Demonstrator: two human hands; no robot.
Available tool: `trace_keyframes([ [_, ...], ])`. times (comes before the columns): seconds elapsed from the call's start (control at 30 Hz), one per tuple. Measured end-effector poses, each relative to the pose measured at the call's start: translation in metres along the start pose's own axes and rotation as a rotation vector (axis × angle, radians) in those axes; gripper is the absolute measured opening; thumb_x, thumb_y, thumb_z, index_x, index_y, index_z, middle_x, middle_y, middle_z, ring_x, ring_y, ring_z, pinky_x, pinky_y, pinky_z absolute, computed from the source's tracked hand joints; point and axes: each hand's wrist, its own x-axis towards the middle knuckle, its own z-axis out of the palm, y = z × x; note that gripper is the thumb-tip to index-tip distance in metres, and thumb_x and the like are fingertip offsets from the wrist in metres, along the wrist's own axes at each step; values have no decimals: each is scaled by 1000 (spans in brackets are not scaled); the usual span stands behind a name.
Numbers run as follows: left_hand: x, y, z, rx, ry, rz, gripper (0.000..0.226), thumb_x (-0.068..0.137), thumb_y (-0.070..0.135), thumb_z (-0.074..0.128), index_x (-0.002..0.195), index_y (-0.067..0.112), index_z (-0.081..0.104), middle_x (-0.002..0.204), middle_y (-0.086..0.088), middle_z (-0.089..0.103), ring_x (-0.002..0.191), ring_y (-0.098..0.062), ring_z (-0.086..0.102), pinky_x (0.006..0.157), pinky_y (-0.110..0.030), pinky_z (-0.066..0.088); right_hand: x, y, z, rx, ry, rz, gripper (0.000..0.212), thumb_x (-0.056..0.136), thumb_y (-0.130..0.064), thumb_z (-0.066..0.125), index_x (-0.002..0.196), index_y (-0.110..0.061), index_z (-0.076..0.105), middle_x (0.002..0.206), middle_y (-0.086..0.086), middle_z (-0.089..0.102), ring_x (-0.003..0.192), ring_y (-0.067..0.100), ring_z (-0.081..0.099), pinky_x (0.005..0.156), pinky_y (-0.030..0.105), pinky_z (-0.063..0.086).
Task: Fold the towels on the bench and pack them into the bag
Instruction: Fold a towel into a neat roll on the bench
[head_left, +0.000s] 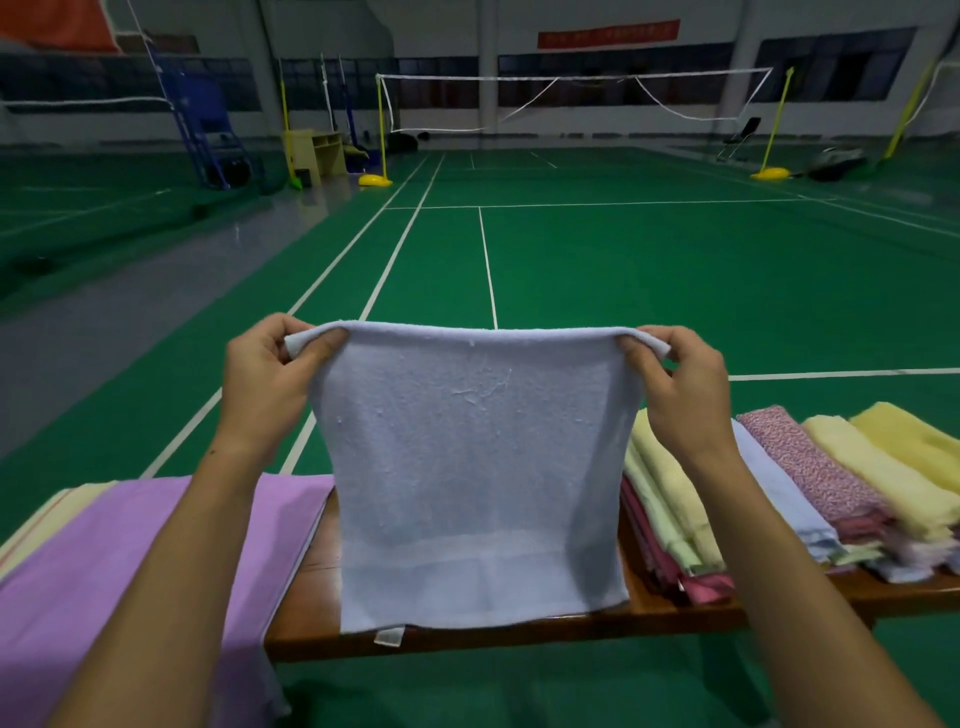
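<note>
**Blue towel held up over the bench**

Head view: both hands are raised in front of the person, holding a pale blue towel (475, 467) by its top edge. The left hand (270, 384) pinches the upper left corner between thumb and curled fingers; the right hand (680, 387) pinches the upper right corner the same way. The top edge is pulled fairly straight between them, and the towel hangs flat, apparently doubled over at the top. Its lower edge reaches down in front of the wooden bench (311, 608), and a small white label (389, 635) sticks out at the bottom hem.

On the bench to the left lies a pink towel (104, 571), spread out and draping over the near edge, with a pale yellow cloth (49, 519) showing beside it at the far left. To the right of the blue towel sits a stack (789, 499) of folded towels, overlapping one another: yellow, pale blue, a pink patterned one, and more yellow, with darker pink layers underneath.

Beyond the bench stretches a green court (623, 270) with white lines, and a net (571, 98) strung between yellow posts.
</note>
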Motion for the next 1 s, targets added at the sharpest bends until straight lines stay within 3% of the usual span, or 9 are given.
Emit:
trace_keyframes([
  [0.1,-3,7,-9,21,-16,24,35,91,39,79,77,13,61,68,7,56,56,1,45,53,-21,40,-2,-9,-4,33,-45,33,41,103,-32,67,77,-2,56,66,0,46,57,8,37,52,23,29],
  [0.33,-14,32,-40,19,-69,85,60,100,38,71,74,-12,51,67,-12,40,60,-16,34,55,-31,24,-11,-38,-28,-18,-88,-36,54,103,-42,64,74,1,49,65,5,44,55,10,32,50,25,27],
  [0.53,-21,32,-55,-167,-181,-120,74,95,48,69,91,-24,56,81,-15,55,69,-24,43,63,-38,38,-21,-48,-38,134,-186,29,68,103,-49,61,74,7,37,68,8,32,60,16,30,55,32,26],
  [0.63,-21,19,-54,-93,-179,-125,77,95,53,71,79,-20,49,74,-11,49,66,-24,38,65,-37,35,-23,-39,-30,162,-214,38,64,103,-45,65,68,-1,35,66,6,30,59,15,28,55,33,22],
  [0.73,-23,-5,-39,49,-132,-127,68,100,45,69,65,-4,39,61,-6,35,57,-18,32,58,-29,30,-26,-14,-6,11,-219,13,58,101,-42,67,62,-15,35,58,-3,29,54,12,25,53,36,22],
  [0.8,-21,-33,-27,137,-111,-155,61,99,46,70,61,7,42,57,-2,35,55,-16,32,59,-29,30,-31,8,15,-148,-227,5,56,101,-47,65,64,-15,39,56,-5,39,55,16,37,54,39,28],
  [0.9,-23,-75,-12,334,-77,-234,55,96,60,64,71,11,66,59,3,60,58,-24,52,62,-34,42,-39,37,47,-409,-228,0,41,101,-54,60,79,-19,63,86,1,60,82,27,53,62,39,35],
  [0.93,-24,-85,-6,417,-82,-261,55,97,62,62,76,12,70,62,-1,64,61,-29,59,63,-35,47,-40,44,55,-459,-234,12,37,100,-56,59,83,-23,65,96,2,56,88,26,51,65,37,37],
  [1.0,-23,-101,7,403,-76,-325,52,98,58,64,78,10,73,65,-9,64,60,-32,62,62,-49,61,-41,54,71,-493,-250,62,38,101,-57,57,81,-25,63,96,1,53,85,25,54,64,37,38],
])
